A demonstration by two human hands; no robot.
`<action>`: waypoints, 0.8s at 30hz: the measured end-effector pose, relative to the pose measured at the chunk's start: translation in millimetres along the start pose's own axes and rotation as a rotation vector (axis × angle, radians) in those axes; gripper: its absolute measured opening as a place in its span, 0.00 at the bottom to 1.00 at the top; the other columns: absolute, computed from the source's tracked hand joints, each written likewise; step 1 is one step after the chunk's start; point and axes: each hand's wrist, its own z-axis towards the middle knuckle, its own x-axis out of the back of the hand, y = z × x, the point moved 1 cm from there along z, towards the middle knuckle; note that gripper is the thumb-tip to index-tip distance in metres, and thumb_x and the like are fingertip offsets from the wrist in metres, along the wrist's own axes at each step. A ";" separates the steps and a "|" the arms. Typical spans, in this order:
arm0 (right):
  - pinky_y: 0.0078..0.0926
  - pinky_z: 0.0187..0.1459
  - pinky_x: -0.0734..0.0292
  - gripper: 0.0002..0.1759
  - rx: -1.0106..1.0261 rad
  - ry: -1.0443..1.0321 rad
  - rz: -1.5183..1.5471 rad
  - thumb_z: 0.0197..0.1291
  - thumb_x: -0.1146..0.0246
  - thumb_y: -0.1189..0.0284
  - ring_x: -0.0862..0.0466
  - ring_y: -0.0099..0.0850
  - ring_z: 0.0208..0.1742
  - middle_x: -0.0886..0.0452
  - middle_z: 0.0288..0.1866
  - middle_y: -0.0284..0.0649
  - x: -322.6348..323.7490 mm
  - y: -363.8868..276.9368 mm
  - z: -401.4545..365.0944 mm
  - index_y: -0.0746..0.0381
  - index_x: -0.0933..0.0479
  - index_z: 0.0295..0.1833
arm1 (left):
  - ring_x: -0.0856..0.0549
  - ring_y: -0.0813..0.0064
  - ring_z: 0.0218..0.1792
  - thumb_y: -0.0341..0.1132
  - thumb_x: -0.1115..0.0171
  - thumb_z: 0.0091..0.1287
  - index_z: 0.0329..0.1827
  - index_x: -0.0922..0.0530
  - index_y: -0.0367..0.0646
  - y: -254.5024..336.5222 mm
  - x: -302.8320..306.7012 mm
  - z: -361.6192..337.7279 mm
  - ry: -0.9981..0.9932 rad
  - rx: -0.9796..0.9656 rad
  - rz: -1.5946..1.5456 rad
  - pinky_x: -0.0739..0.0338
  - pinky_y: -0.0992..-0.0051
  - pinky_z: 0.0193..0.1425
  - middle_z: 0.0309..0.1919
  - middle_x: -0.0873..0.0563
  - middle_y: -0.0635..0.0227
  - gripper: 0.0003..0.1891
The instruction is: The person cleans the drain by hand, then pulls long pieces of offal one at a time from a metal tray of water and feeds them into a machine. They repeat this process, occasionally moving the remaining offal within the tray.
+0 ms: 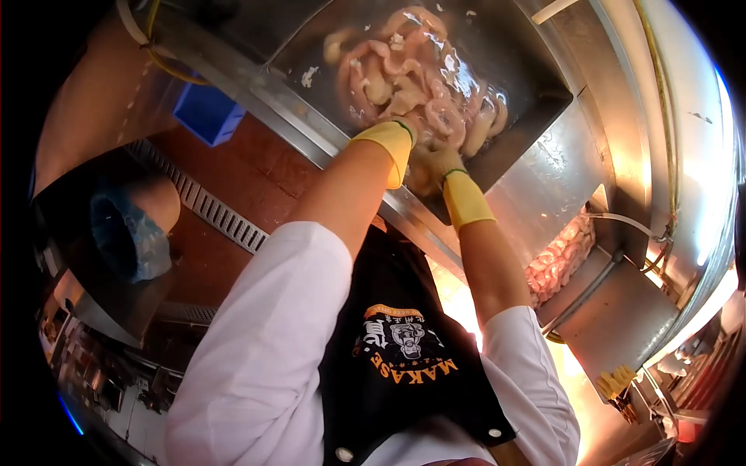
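Note:
Both my hands wear gloves with yellow cuffs and reach over the near edge of a metal sink (536, 140). In the water lies a heap of pale pink, tube-like meat that looks like intestines (408, 70). My left hand (406, 128) touches the near side of the heap. Close beside it on the right, my right hand (437, 161) is low at the near wall of the sink, also against the meat. The fingers of both hands are hidden by the meat, water and glare, so their grip cannot be made out.
A blue crate (208, 114) sits left of the sink, near a floor drain grate (210, 200). Further left is a bin lined with a blue bag (148, 248). More pink meat (561, 260) lies at the right, near a hose (583, 295) and yellow gloves (616, 382).

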 end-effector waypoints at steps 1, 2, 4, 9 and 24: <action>0.36 0.60 0.16 0.22 -0.213 0.322 0.616 0.68 0.27 0.57 0.09 0.39 0.58 0.09 0.49 0.48 9.8 7.7 -7.1 0.63 0.13 0.57 | 0.14 0.60 0.70 0.52 0.40 0.76 0.75 0.19 0.58 0.1 -5.3 1.5 0.015 -0.014 -0.055 0.20 0.58 0.70 0.70 0.13 0.61 0.26; 0.34 0.55 0.15 0.22 -0.066 0.638 0.804 0.70 0.30 0.57 0.09 0.37 0.54 0.09 0.46 0.47 15.6 6.8 0.9 0.64 0.14 0.57 | 0.15 0.61 0.70 0.52 0.40 0.76 0.75 0.19 0.58 -1.1 -1.4 2.2 0.007 -0.036 -0.078 0.20 0.58 0.70 0.70 0.14 0.62 0.26; 0.32 0.48 0.14 0.22 -0.125 0.631 0.847 0.71 0.32 0.58 0.07 0.35 0.46 0.09 0.42 0.47 48.4 31.4 24.7 0.67 0.14 0.55 | 0.16 0.62 0.71 0.52 0.41 0.77 0.77 0.20 0.59 -2.3 24.6 -0.2 -0.040 -0.086 -0.072 0.21 0.59 0.71 0.71 0.14 0.62 0.27; 0.35 0.43 0.14 0.18 -0.210 0.604 0.506 0.68 0.32 0.63 0.07 0.37 0.39 0.09 0.37 0.47 146.5 58.8 72.4 0.69 0.14 0.48 | 0.15 0.58 0.62 0.58 0.48 0.77 0.63 0.13 0.47 -45.2 112.6 -39.6 0.441 -0.284 0.170 0.42 0.57 0.86 0.60 0.10 0.58 0.28; 0.43 0.52 0.15 0.17 0.356 0.138 -0.561 0.56 0.24 0.56 0.09 0.42 0.55 0.09 0.50 0.40 58.3 -50.1 115.0 0.49 0.10 0.50 | 0.16 0.56 0.54 0.36 0.25 0.58 0.54 0.17 0.45 -29.1 119.2 -72.1 0.718 -0.437 0.295 0.21 0.59 0.60 0.48 0.13 0.59 0.20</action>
